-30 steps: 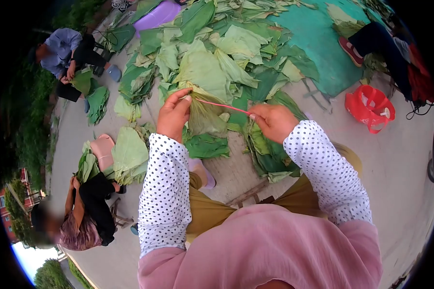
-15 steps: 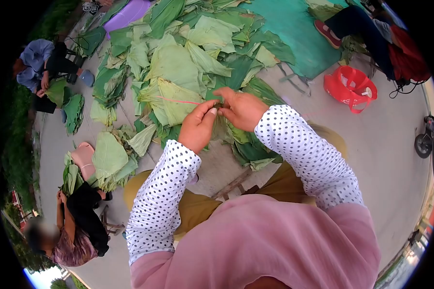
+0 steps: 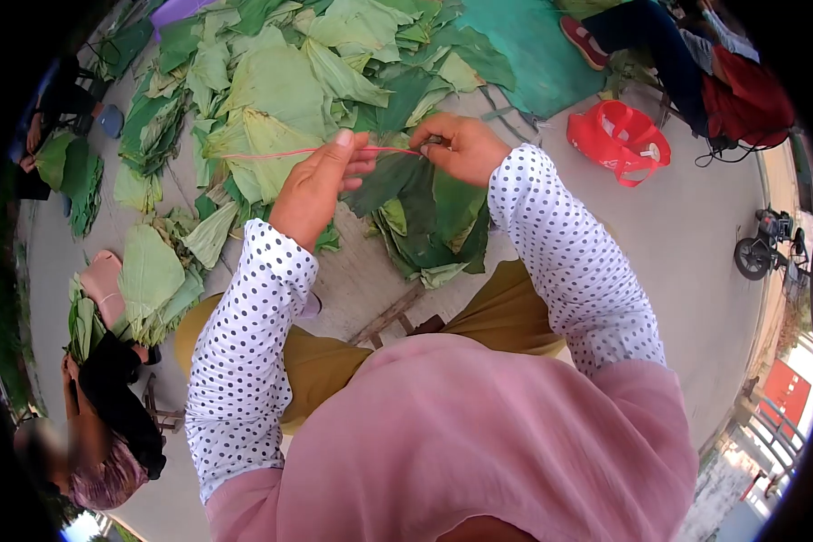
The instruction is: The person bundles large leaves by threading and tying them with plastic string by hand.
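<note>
Pink string [image 3: 262, 156] runs left-right over leaf pile [image 3: 285, 81]. Right hand [image 3: 468, 152] pinches its right part; left hand [image 3: 313, 190] crosses mid-length, fingers loosely extended, can't tell if gripping.

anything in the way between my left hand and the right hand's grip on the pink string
Nothing visible stands between them: the pink string spans the gap from the left hand to the grip of the right hand. The leaves lie below the string.
</note>
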A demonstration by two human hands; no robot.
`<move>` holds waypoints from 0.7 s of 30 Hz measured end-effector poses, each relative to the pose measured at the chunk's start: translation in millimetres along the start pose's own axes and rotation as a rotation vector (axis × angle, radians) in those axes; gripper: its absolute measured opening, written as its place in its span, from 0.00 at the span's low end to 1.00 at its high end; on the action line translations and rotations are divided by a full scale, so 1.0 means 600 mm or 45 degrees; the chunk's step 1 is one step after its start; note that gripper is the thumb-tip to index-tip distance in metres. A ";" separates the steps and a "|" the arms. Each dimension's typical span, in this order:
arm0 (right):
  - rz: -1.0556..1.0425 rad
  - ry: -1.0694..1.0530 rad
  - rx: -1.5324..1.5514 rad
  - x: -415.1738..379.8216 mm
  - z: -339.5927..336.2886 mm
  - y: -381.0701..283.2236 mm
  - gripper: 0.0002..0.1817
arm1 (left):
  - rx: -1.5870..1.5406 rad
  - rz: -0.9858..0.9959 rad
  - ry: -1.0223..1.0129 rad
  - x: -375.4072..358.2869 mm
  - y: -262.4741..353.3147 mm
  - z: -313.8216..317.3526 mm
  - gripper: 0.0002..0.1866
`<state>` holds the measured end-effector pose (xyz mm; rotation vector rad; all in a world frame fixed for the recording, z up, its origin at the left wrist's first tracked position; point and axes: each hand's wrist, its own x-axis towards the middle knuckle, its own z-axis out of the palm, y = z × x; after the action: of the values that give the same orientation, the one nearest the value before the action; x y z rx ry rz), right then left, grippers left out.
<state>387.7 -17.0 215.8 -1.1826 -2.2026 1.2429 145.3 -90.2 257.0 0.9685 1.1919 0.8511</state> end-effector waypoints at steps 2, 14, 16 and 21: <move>0.021 0.076 -0.202 -0.004 -0.005 0.020 0.11 | 0.070 0.026 0.010 -0.003 -0.003 -0.006 0.35; 0.790 -0.254 -0.720 -0.025 -0.013 0.244 0.15 | 0.092 -0.045 -0.042 -0.003 -0.008 -0.012 0.33; 0.884 -0.335 -0.828 -0.017 0.002 0.272 0.16 | 0.098 -0.074 -0.056 -0.007 -0.005 -0.010 0.33; 1.089 -0.362 -0.958 -0.027 0.018 0.290 0.23 | 0.073 -0.098 -0.146 -0.010 -0.005 -0.010 0.33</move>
<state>476.6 10.7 67.6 -2.5738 -2.5495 0.8352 138.7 -95.7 256.0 0.9981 1.1526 0.6943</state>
